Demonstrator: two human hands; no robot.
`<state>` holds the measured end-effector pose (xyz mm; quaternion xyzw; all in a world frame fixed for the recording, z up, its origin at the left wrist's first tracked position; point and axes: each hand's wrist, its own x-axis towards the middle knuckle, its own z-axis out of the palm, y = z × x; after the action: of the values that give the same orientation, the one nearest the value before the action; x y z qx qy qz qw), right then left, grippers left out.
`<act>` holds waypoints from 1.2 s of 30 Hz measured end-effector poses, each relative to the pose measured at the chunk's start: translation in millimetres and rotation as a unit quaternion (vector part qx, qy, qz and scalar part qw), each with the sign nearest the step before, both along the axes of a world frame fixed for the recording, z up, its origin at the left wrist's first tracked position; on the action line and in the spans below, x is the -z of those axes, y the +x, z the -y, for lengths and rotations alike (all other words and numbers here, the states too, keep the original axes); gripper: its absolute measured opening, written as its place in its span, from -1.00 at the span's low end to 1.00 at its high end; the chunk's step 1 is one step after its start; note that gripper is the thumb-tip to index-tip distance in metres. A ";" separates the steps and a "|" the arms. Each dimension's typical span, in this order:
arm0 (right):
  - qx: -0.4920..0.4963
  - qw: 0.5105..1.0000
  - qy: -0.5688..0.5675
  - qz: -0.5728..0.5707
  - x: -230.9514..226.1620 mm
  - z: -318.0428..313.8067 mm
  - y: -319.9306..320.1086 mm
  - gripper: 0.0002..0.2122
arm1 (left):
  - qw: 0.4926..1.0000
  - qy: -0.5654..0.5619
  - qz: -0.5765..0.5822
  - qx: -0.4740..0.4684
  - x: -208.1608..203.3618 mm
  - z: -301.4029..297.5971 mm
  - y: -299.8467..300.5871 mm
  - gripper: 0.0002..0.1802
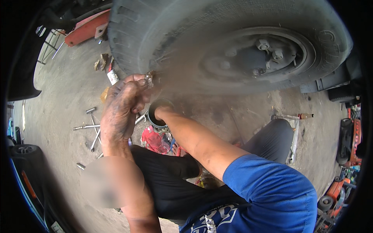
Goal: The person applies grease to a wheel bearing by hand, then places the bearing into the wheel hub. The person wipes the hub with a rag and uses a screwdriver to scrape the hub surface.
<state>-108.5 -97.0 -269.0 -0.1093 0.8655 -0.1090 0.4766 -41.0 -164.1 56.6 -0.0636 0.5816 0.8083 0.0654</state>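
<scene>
My left hand (pixel 126 95) is raised in front of the tyre. Its fingers are closed on a small shiny, greasy metal piece (pixel 149 77), whose exact kind is unclear. My right hand (pixel 162 112) reaches down into a round dark container (pixel 150 117) on the ground, and its fingers are hidden inside. Above and ahead stands a large dusty tyre (pixel 136 35) on a wheel. Around the wheel's hub (pixel 251 58) some nuts (pixel 277 54) show, while part of the wheel is blurred.
Left of my hands lies a metal cross wrench (pixel 94 126). A red cloth (pixel 154 140) rests by the container. Farther off are a white can (pixel 112 77), a red metal part (pixel 87 29) and a bottle (pixel 306 115). A parked car (pixel 27 155) stands at far left.
</scene>
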 end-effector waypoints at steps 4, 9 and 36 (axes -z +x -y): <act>0.016 0.998 0.031 0.046 -0.7 -0.4 -5.1 -0.76 | 0.999 -0.026 0.025 -0.004 -2.1 -4.7 -4.8 -0.71; 0.080 0.996 -0.041 0.025 -17.4 -5.6 1.3 -0.77 | 0.999 -0.031 -0.008 0.007 -13.9 -19.7 -7.3 -0.66; 0.260 0.857 -0.409 -0.176 -235.7 -247.8 90.8 -0.66 | 0.995 -0.053 -0.050 0.067 -3.8 -48.9 -3.3 -0.70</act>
<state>-17.7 150.8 -33.4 -0.0830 0.8091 -0.5523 0.1831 -44.3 -115.2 60.4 0.0127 0.6288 0.7726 0.0866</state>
